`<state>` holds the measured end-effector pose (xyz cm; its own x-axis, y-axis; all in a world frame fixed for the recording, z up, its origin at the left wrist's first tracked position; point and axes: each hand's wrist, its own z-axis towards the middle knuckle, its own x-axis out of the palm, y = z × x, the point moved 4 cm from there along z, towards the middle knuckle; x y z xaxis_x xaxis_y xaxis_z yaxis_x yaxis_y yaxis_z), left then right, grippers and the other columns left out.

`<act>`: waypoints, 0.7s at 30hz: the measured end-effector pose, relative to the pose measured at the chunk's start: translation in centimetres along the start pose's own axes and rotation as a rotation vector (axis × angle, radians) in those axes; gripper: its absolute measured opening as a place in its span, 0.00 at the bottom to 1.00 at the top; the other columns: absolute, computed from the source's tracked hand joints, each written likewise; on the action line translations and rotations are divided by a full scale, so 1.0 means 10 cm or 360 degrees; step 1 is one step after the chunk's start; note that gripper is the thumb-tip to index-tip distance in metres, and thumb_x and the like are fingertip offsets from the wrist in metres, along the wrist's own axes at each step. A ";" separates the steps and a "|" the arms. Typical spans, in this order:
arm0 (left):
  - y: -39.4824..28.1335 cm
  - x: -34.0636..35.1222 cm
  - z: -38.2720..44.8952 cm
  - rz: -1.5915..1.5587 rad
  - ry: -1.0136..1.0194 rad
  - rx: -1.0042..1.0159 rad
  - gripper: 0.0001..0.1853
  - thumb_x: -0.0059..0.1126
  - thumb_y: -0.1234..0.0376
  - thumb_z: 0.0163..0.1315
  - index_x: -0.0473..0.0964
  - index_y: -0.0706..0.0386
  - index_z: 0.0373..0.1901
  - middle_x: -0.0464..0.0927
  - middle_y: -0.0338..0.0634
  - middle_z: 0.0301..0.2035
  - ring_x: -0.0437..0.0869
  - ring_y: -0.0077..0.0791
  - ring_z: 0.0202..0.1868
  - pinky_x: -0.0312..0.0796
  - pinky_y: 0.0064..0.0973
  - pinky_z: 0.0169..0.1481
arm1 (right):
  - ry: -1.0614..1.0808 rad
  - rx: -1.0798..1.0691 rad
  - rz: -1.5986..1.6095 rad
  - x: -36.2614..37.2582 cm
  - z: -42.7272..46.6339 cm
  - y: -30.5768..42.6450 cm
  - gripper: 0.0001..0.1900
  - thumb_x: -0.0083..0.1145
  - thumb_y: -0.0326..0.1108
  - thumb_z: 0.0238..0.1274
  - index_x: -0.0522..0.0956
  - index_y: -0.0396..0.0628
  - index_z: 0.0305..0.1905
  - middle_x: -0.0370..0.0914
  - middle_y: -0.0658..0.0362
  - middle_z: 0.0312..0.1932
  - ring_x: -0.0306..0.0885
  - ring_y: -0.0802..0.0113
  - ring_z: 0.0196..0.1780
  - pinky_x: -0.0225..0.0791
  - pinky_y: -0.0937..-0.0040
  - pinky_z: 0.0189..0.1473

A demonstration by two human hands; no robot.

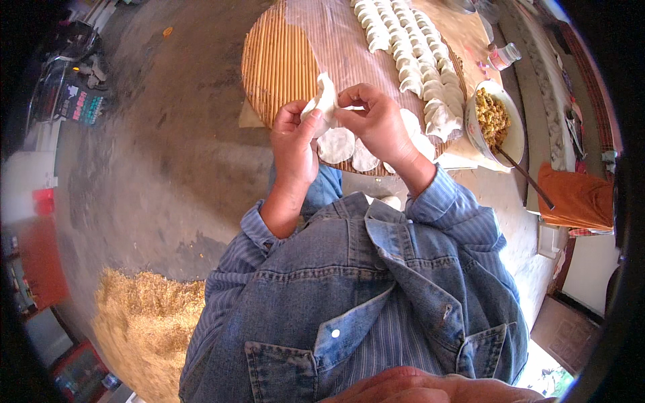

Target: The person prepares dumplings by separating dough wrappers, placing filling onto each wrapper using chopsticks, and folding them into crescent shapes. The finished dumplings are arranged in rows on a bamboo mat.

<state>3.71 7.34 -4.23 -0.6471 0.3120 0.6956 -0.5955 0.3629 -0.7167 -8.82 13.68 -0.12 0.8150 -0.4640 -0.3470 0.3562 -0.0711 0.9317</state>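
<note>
Between my two hands is a white dough dumpling (326,103), folded over and held up above the near part of a round stalk tray (279,65). My left hand (296,136) holds its lower end, thumb across the front. The thumb and forefinger of my right hand (375,118) pinch its right edge. Flat round dough wrappers (336,145) lie on the tray just below my hands, partly hidden by the right one. Further off, finished dumplings (403,55) sit in several rows on a clear plastic sheet (332,35) spread over the tray.
To the right, a white bowl (515,136) holds chopped filling (491,118) with a long-handled utensil (526,179) leaning out over its rim. A glass jar (504,56) lies beyond it. Yellow grain (151,322) is heaped on the concrete floor at the lower left. An orange cloth (574,196) hangs at right.
</note>
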 end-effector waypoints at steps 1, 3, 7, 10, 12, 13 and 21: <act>-0.02 0.00 0.00 0.0003 -0.0012 0.0021 0.11 0.58 0.75 0.58 0.69 0.65 0.41 0.77 0.42 0.37 0.78 0.22 0.38 0.71 0.20 0.46 | 0.0023 0.0068 0.0047 0.01 0.02 -0.01 0.10 0.65 0.26 0.51 0.74 0.36 0.36 0.74 0.61 0.33 0.74 0.78 0.38 0.72 0.78 0.42; -0.07 0.02 0.01 0.0009 -0.0038 0.0065 0.10 0.58 0.75 0.59 0.69 0.65 0.41 0.77 0.42 0.37 0.78 0.23 0.38 0.71 0.21 0.46 | 0.0071 0.0204 0.0143 0.04 0.05 -0.01 0.09 0.64 0.26 0.52 0.74 0.36 0.36 0.74 0.61 0.33 0.73 0.79 0.38 0.72 0.79 0.41; -0.08 -0.08 0.04 0.0010 -0.0052 0.0062 0.10 0.57 0.75 0.59 0.69 0.65 0.41 0.77 0.43 0.38 0.79 0.24 0.39 0.72 0.22 0.47 | 0.0093 -0.0052 -0.0034 0.14 0.09 0.03 0.08 0.63 0.27 0.54 0.74 0.37 0.35 0.73 0.63 0.30 0.72 0.80 0.35 0.69 0.80 0.38; -0.11 -0.13 0.06 -0.0030 -0.0043 0.0039 0.11 0.57 0.75 0.59 0.68 0.64 0.42 0.77 0.43 0.38 0.79 0.26 0.40 0.73 0.25 0.48 | 0.0172 -0.0048 -0.0173 0.14 0.17 0.00 0.07 0.62 0.28 0.56 0.74 0.38 0.34 0.72 0.64 0.28 0.71 0.80 0.33 0.70 0.80 0.38; -0.12 -0.17 0.11 -0.0106 -0.0061 0.0020 0.11 0.57 0.75 0.60 0.68 0.64 0.43 0.76 0.44 0.39 0.79 0.27 0.41 0.74 0.27 0.48 | 0.0191 0.0139 0.0017 0.16 0.22 -0.05 0.06 0.61 0.28 0.57 0.73 0.40 0.32 0.72 0.64 0.27 0.72 0.79 0.32 0.72 0.78 0.38; -0.13 -0.20 0.13 -0.0122 -0.0079 0.0024 0.12 0.57 0.74 0.60 0.68 0.64 0.43 0.76 0.44 0.40 0.79 0.28 0.42 0.74 0.28 0.49 | 0.0183 0.0286 0.0391 0.17 0.25 -0.11 0.07 0.62 0.29 0.56 0.73 0.40 0.32 0.73 0.62 0.28 0.73 0.77 0.33 0.72 0.78 0.38; -0.28 -0.53 0.30 -0.0178 -0.0068 0.0108 0.13 0.56 0.69 0.62 0.66 0.61 0.46 0.75 0.47 0.45 0.80 0.36 0.48 0.75 0.37 0.51 | 0.0140 0.0618 0.1569 0.15 0.49 -0.33 0.06 0.57 0.25 0.56 0.72 0.45 0.27 0.73 0.61 0.25 0.74 0.73 0.28 0.73 0.74 0.33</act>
<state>7.40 2.04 -6.05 -0.5936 0.2348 0.7697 -0.6950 0.3326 -0.6375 -10.98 8.87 -3.15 0.6994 -0.4061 0.5881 -0.6375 0.0173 0.7702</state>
